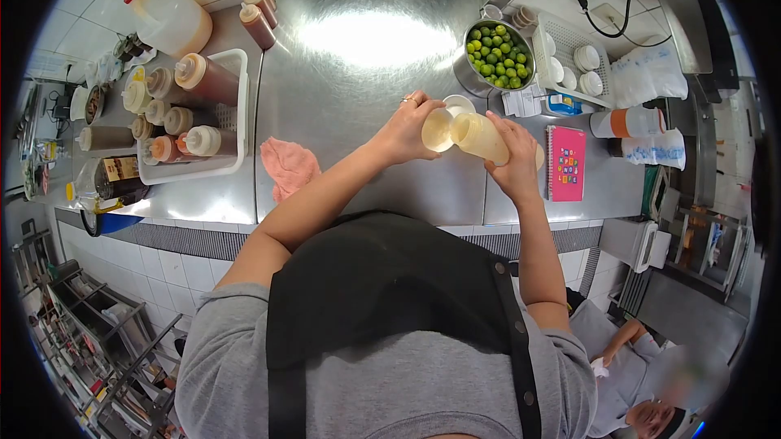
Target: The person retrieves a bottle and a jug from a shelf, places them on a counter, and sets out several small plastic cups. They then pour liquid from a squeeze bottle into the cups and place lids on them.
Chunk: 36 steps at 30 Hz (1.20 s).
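My left hand (407, 131) is closed around a small cup (437, 130) whose open mouth shows a pale creamy content. Tilted toward that cup is a bottle (482, 138) of pale cream-coloured sauce, with its open mouth close to the cup's rim. My right hand (515, 158) grips this bottle. Just behind both stands a white round container (459, 104), partly hidden. A pale object partly shows beyond my right hand; I cannot make out what it is. To the left of my left forearm lies a crumpled pink cloth (288, 167) on the steel counter (366, 73).
A pot of green limes (472, 77) stands behind my right hand. Further right are a white basket (606, 89) of small cups and a pink notebook (566, 164). Sauce bottles fill a white tray (242, 122) at left. Another person (606, 382) is at lower right.
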### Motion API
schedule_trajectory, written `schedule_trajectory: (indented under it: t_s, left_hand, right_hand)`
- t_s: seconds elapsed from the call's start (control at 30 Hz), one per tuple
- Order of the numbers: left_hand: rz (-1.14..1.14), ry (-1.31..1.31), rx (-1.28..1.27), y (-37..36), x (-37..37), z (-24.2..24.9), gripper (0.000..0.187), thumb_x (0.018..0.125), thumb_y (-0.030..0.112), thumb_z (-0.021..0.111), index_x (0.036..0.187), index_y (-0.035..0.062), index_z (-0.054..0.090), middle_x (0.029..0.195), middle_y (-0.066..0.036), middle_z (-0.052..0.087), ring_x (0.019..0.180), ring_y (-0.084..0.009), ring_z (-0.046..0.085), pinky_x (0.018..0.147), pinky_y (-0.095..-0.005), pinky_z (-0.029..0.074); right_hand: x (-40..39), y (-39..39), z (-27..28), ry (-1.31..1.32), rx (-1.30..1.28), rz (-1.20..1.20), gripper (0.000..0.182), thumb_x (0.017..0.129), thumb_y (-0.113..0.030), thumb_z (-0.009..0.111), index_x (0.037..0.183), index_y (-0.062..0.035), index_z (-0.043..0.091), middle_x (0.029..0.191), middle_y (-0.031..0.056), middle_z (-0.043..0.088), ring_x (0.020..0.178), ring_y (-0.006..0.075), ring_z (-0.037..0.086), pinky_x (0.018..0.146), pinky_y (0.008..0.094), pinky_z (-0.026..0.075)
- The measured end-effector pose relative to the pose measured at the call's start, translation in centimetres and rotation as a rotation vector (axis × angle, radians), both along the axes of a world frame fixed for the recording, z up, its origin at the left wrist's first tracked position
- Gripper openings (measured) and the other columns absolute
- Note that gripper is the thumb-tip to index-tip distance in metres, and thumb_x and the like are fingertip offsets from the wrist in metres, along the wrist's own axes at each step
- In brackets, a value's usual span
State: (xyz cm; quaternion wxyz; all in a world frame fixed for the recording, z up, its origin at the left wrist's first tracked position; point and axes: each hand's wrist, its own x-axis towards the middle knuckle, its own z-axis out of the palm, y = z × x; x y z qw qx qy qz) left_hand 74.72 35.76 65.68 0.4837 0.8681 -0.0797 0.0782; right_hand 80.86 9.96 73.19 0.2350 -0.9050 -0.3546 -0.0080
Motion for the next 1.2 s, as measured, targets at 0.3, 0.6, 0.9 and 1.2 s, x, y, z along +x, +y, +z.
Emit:
schedule_trajectory:
  t_s: [0.3,0.6,0.9,1.2]
  left_hand:
    - [0.000,0.075,0.019,0.2,-0.5,-1.7,0.091,0.056,0.016,0.095,0.139,0.0097,0.057,0.123,-0.015,0.055,0.119,-0.0380,0.055,0.105,-0.0476,0.048]
    - [-0.041,0.168,0.105,1.9,-0.8,-5.2,0.095,0.054,0.014,0.097,0.140,0.0100,0.055,0.129,-0.016,0.055,0.125,-0.0395,0.053,0.109,-0.0481,0.046]
    - [-0.014,0.186,0.117,2.0,3.3,-4.4,0.114,0.059,0.035,0.101,0.155,0.0077,0.046,0.141,-0.021,0.052,0.132,-0.0418,0.051,0.112,-0.0517,0.045]
    - [-0.309,0.169,0.297,-2.6,9.7,-3.8,0.106,0.056,0.017,0.096,0.150,0.0042,0.050,0.144,-0.021,0.052,0.132,-0.0423,0.054,0.114,-0.0473,0.047]
  right_hand:
    - [0.2,-0.8,-0.4,0.233,0.290,-0.037,0.085,0.064,-0.003,0.080,0.146,-0.0101,0.060,0.136,0.0150,0.067,0.123,0.0361,0.064,0.107,0.0424,0.051]
    - [-0.3,-2.4,-1.8,0.254,0.300,-0.137,0.085,0.063,-0.002,0.081,0.145,-0.0085,0.060,0.137,0.0137,0.067,0.125,0.0343,0.063,0.109,0.0427,0.050]
    - [-0.1,-3.9,-3.7,0.144,0.227,-0.210,0.082,0.066,-0.003,0.079,0.145,-0.0154,0.061,0.132,0.0089,0.069,0.122,0.0303,0.064,0.105,0.0439,0.049]
    - [0.7,-4.0,-5.2,0.076,0.139,-0.240,0.079,0.067,-0.001,0.080,0.143,-0.0116,0.062,0.128,0.0130,0.070,0.117,0.0340,0.066,0.102,0.0426,0.052]
